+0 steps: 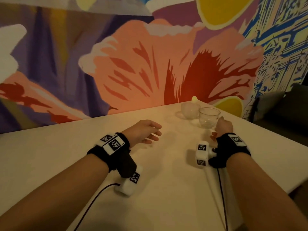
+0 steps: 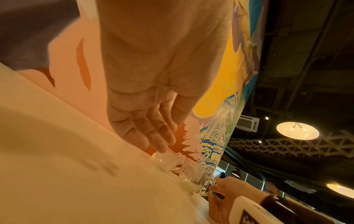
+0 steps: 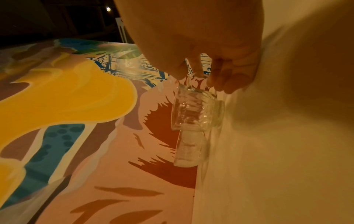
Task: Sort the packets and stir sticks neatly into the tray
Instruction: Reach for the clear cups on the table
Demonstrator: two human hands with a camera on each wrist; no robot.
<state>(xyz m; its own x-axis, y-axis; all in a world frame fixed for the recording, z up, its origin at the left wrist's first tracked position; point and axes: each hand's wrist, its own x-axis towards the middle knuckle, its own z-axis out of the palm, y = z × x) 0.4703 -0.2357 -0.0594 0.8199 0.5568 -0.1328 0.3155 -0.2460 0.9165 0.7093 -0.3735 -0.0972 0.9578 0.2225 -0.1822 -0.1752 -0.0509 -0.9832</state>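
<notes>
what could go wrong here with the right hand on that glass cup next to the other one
1. The right hand pinches only the handle of the near glass cup, so the cup might tip or swing if lifted quickly.
2. The far glass cup stands right beside it, and the two could knock together.
3. Both cups sit near the far corner of the table, so a hard push might send one off. The left hand hovers open, supporting nothing.

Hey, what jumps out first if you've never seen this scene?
A huge painted flower mural fills the wall behind the pale table. Near the far right corner stand two clear glass cups; the right hand pinches the nearer one's handle, while the left hand hovers open.
</notes>
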